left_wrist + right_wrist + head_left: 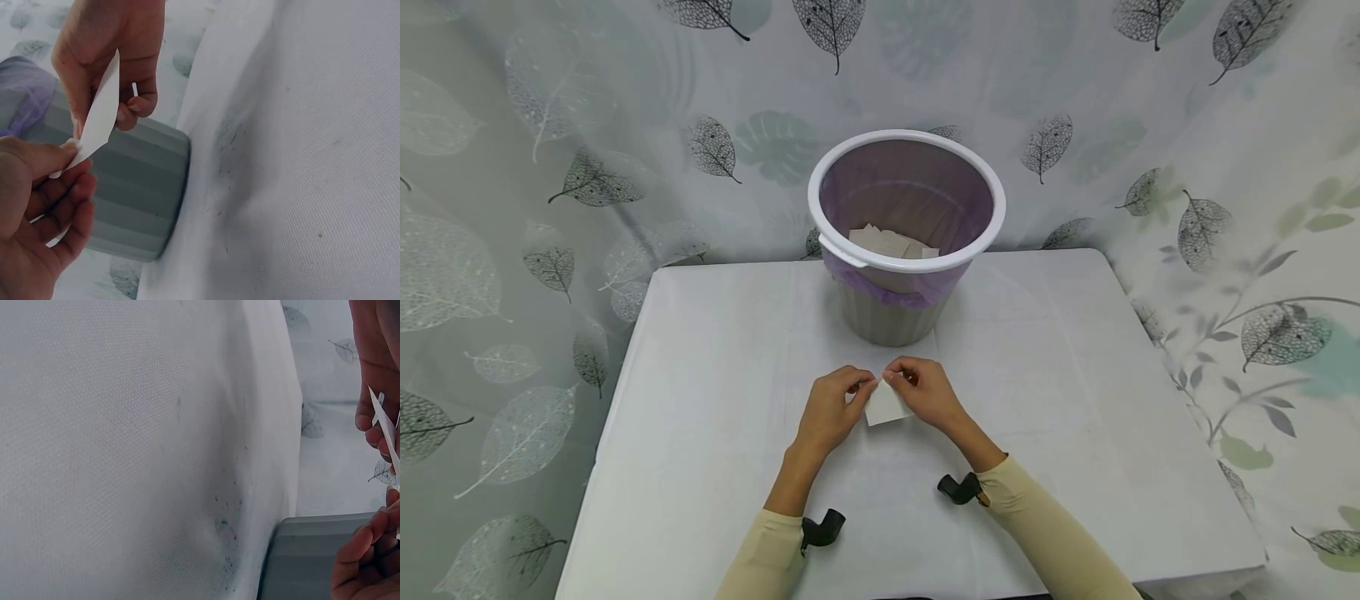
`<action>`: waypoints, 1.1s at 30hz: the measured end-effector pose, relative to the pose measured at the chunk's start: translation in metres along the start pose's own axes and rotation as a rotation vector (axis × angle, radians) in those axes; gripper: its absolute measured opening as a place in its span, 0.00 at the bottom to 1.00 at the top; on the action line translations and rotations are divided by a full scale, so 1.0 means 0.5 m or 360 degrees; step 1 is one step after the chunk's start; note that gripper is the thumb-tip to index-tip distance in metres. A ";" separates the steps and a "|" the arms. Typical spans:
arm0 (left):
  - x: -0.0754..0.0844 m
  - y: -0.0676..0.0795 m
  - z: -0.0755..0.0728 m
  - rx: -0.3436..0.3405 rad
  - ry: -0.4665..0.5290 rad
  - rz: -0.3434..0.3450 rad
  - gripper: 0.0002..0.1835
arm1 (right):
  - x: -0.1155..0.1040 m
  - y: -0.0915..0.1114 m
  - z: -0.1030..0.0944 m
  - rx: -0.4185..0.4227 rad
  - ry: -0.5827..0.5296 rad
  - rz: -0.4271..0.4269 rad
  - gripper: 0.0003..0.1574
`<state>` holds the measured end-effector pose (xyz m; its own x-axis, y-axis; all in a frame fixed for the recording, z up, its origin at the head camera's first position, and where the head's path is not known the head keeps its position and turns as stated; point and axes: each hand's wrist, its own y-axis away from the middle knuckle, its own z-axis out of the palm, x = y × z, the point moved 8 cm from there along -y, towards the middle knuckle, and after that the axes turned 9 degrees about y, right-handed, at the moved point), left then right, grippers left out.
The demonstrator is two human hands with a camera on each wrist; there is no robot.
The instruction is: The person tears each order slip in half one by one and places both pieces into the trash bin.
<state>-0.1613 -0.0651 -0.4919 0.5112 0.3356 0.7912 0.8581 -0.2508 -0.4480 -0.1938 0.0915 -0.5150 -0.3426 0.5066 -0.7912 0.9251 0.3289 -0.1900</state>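
A small piece of off-white paper (pixel 884 405) is held between my two hands, above the table in front of the bin. My left hand (pixel 835 408) pinches its upper edge; the left thumb lies flat on the paper (pixel 100 119) in the left wrist view. Close beside it, my right hand (pixel 928 392) pinches the same edge, its other fingers curled. In the left wrist view a white sliver (pixel 135 89) shows by the right hand's curled fingers. The right wrist view catches the paper (pixel 387 428) edge-on at its right border, with both hands partly cut off.
Beyond the hands stands a grey ribbed bin (pixel 891 317) with a white rim (pixel 992 208) and a purple liner (pixel 910 292). Several pale paper pieces (pixel 887 242) lie inside it. A white cloth covers the table (pixel 722 350); leaf-patterned curtains (pixel 625 108) hang behind and at the sides.
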 end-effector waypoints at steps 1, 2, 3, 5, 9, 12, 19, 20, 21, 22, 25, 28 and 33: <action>0.000 0.000 0.000 0.0002 -0.0001 0.0003 0.03 | 0.000 0.000 0.000 0.0002 0.0001 0.0001 0.06; 0.001 0.000 0.000 0.0004 -0.0002 0.0005 0.03 | 0.001 0.000 0.000 0.0003 0.0001 0.0002 0.06; 0.001 0.000 0.000 0.0004 0.0000 0.0005 0.04 | 0.001 -0.001 0.001 0.0004 0.0004 0.0000 0.06; 0.002 -0.001 0.000 0.0008 -0.0004 0.0002 0.04 | 0.003 -0.002 0.001 0.0006 0.0005 0.0002 0.06; 0.002 -0.002 0.000 0.0013 0.0000 0.0001 0.04 | 0.002 -0.004 0.001 0.0008 -0.0011 0.0003 0.06; 0.003 -0.003 0.000 0.0023 0.0004 0.0017 0.03 | 0.000 -0.005 -0.001 0.0011 -0.0020 0.0007 0.06; 0.002 -0.005 0.001 0.0028 0.0026 0.0034 0.03 | -0.003 -0.008 -0.003 0.0021 -0.0005 0.0002 0.06; 0.002 -0.005 0.002 0.0030 0.0027 0.0034 0.03 | -0.002 -0.008 -0.003 0.0021 -0.0004 0.0003 0.06; 0.001 -0.005 0.002 0.0030 0.0025 0.0034 0.03 | -0.002 -0.008 -0.003 0.0022 0.0000 0.0001 0.06; 0.001 -0.005 0.002 0.0032 0.0026 0.0038 0.03 | -0.002 -0.009 -0.003 0.0022 0.0005 -0.0003 0.06; 0.003 -0.006 0.001 0.0037 0.0024 0.0053 0.03 | -0.002 -0.009 -0.003 0.0023 0.0011 -0.0015 0.06; 0.006 -0.006 0.000 0.0039 0.0023 0.0065 0.03 | -0.001 -0.010 -0.002 0.0019 0.0016 -0.0019 0.06; 0.005 -0.006 0.000 0.0033 0.0026 0.0060 0.03 | 0.003 -0.010 0.000 0.0013 0.0007 -0.0009 0.06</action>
<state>-0.1625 -0.0636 -0.4886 0.5426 0.3113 0.7802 0.8391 -0.2442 -0.4861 -0.1989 0.0907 -0.5152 -0.3485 0.5082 -0.7876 0.9244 0.3254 -0.1991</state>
